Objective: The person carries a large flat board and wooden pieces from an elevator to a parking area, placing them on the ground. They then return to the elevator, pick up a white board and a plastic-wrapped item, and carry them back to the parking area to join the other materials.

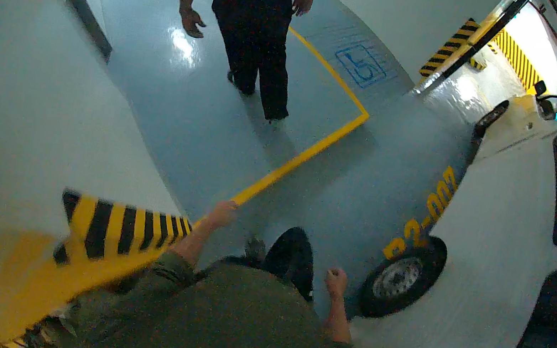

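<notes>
My left hand (220,214) is held out in front of me, over a yellow floor line. It is somewhat blurred; its fingers look curled, and nothing shows in them. On the other side, my right hand (336,282) hangs loosely closed beside my body, with no object visible in it. A dark wheel (403,278) of a parked white vehicle is the thing nearest to that hand, apart from it. Between my hands one dark-clad leg (292,254) shows below my green top. Neither hand touches anything that I can see.
Ahead, another person (253,33) in dark clothes walks on the blue-grey floor (160,99). A white wall (36,109) with a yellow-and-black striped guard (122,230) runs along my left. The white vehicle (497,250) lines my right. Farther right stands a striped pillar (456,46).
</notes>
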A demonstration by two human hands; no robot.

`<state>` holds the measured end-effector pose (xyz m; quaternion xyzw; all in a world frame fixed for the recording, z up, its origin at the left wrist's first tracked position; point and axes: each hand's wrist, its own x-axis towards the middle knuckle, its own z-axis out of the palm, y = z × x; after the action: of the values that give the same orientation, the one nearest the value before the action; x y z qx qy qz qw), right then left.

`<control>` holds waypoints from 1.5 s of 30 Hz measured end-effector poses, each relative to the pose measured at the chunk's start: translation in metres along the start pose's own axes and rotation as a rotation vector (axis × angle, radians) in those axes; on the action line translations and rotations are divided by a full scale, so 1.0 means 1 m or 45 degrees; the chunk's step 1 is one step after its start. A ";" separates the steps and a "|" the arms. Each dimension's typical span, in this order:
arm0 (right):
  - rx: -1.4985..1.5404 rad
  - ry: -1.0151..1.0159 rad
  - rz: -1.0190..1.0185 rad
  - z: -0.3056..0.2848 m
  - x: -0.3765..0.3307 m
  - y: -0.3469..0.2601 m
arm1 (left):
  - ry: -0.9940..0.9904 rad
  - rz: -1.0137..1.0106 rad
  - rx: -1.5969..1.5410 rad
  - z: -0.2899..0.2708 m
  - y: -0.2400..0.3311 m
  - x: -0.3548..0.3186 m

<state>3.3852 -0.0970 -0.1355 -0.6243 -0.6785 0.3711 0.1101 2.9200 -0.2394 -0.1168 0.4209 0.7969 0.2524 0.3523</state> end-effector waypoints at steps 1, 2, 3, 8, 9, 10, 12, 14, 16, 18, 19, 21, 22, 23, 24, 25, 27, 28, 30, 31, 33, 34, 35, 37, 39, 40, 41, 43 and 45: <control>-0.051 -0.046 0.224 0.005 0.023 0.021 | 0.017 0.147 -0.032 -0.018 0.042 0.046; -0.122 -0.135 0.439 0.017 0.051 0.043 | 0.008 0.154 -0.140 -0.031 0.073 0.078; -0.200 -0.294 0.476 0.021 0.062 0.031 | 0.019 0.135 -0.239 -0.038 0.088 0.110; -0.464 -0.769 0.317 0.031 0.193 -0.054 | 0.351 0.213 0.112 -0.126 0.055 0.278; -0.524 -0.833 0.285 0.029 0.229 -0.075 | 0.454 0.235 0.237 -0.133 0.039 0.292; -0.570 -0.842 0.299 0.019 0.261 -0.090 | 0.313 -0.055 -0.105 -0.150 0.054 0.314; -0.606 -0.898 0.305 0.005 0.325 -0.141 | 0.136 -0.445 -0.236 -0.195 0.048 0.307; -0.732 -0.840 0.194 -0.019 0.439 -0.222 | 0.242 -0.646 -0.180 -0.219 0.028 0.287; -0.719 -0.668 0.053 -0.031 0.562 -0.329 | 0.288 -0.906 -0.277 -0.254 0.019 0.273; -0.591 -0.485 -0.098 -0.037 0.669 -0.459 | 0.329 -0.889 -0.110 -0.280 0.009 0.256; -0.485 -0.410 -0.202 -0.036 0.718 -0.529 | 0.406 -0.706 0.139 -0.299 0.016 0.256; -0.323 -0.333 -0.519 -0.018 0.793 -0.665 | 0.509 -1.081 -0.219 -0.319 0.027 0.270; -0.303 -0.263 -0.630 -0.004 0.815 -0.727 | 0.555 -1.101 -0.195 -0.312 0.011 0.271; -0.301 -0.225 -0.715 0.012 0.824 -0.759 | 0.579 -1.161 -0.186 -0.300 -0.001 0.266; -0.281 -0.189 -0.821 0.047 0.834 -0.806 | 0.620 -1.179 -0.091 -0.277 -0.014 0.252; -0.273 -0.106 -0.906 0.061 0.859 -0.846 | 0.580 -1.080 -0.416 -0.270 -0.012 0.262; -0.352 -0.084 -1.300 0.163 0.911 -0.878 | 0.481 -1.190 -0.573 -0.280 -0.013 0.292; -0.340 -0.542 -0.983 0.191 0.946 -0.895 | 0.430 -1.198 -0.603 -0.293 -0.027 0.326; -0.444 -0.298 -1.430 0.252 0.914 -0.930 | 0.380 -1.283 -0.555 -0.363 -0.048 0.366; -0.646 -0.315 -1.205 0.255 0.971 -0.894 | 0.321 -1.170 -0.535 -0.412 -0.062 0.426; -0.955 -0.636 -0.844 0.299 1.003 -0.890 | 0.315 -1.124 -0.514 -0.486 -0.083 0.490; -0.991 -0.866 -0.751 0.328 0.975 -0.923 | 0.320 -1.176 -0.502 -0.515 -0.096 0.498; -1.021 -0.986 -0.713 0.346 0.949 -0.963 | 0.336 -1.199 -0.498 -0.539 -0.113 0.510; -1.021 -1.018 -0.653 0.361 0.949 -1.027 | 0.357 -1.150 -0.450 -0.596 -0.147 0.561; -0.990 -1.020 -0.622 0.384 0.971 -1.074 | 0.408 -1.129 -0.399 -0.656 -0.181 0.608; -0.974 -1.026 -0.596 0.396 0.982 -1.093 | 0.442 -1.115 -0.382 -0.688 -0.194 0.631; -0.955 -1.041 -0.587 0.412 0.992 -1.121 | 0.494 -1.101 -0.365 -0.728 -0.208 0.653; -0.938 -1.068 -0.571 0.446 1.014 -1.173 | 0.649 -1.063 -0.380 -0.802 -0.245 0.703; -0.967 -1.079 -0.516 0.470 1.033 -1.227 | 0.714 -1.030 -0.454 -0.887 -0.271 0.762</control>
<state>1.9552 0.7577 -0.0029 -0.2759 -0.8538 0.2909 -0.3320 1.7974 0.1729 -0.0180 -0.0707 0.9042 0.3309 0.2608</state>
